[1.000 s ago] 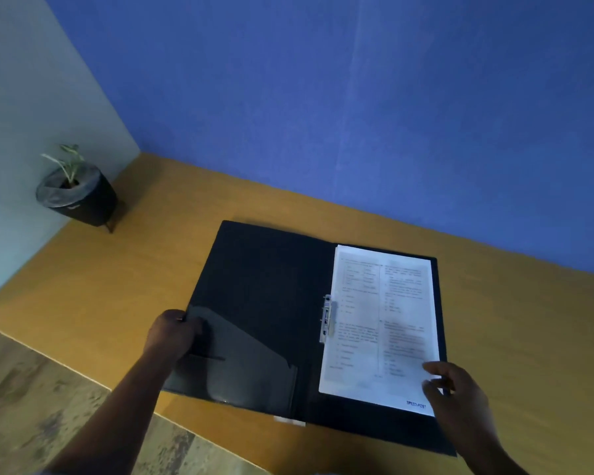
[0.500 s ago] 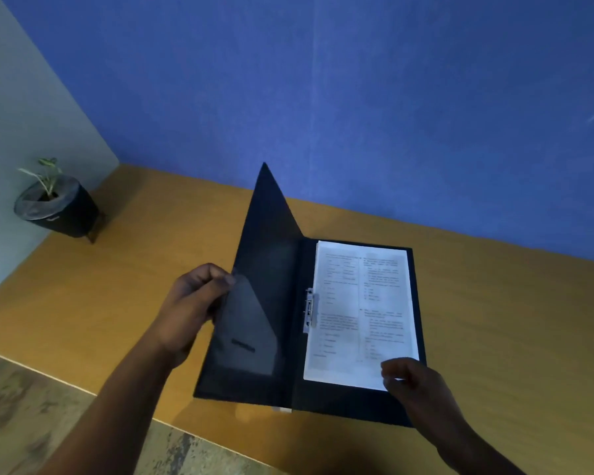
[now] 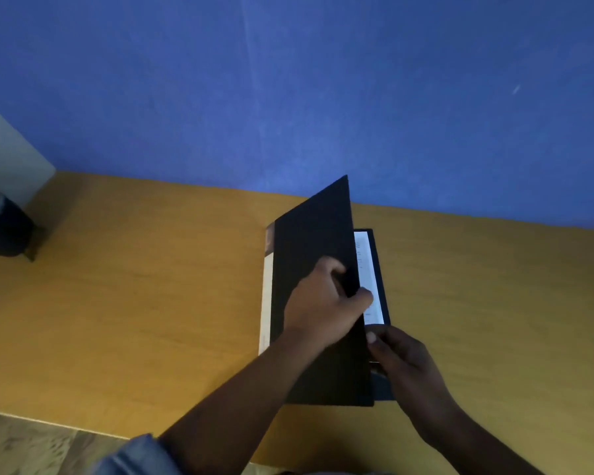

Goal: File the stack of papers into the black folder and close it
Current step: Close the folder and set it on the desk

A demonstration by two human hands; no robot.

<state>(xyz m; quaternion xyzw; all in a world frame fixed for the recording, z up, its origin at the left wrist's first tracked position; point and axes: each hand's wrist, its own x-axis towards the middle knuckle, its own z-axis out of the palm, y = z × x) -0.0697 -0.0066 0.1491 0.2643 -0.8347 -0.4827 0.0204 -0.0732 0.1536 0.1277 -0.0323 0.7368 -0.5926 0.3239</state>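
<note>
Black folder [image 3: 309,269] on desk [image 3: 134,320], cover half-raised, pinched at its edge by left hand [image 3: 323,303]. Right hand [image 3: 402,358] fingers curled at near corner, grasp unclear. One paper stack [image 3: 369,275] inside.

The left hand [image 3: 326,299] pinches the cover edge, arm stretched forward; the right hand [image 3: 405,365] lies low, fingers curled.

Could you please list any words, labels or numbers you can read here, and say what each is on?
None can be read.
Paper in the black folder: rows of print, too blurred and mostly covered by the closing cover.
Folder cover: no label seen.
</note>
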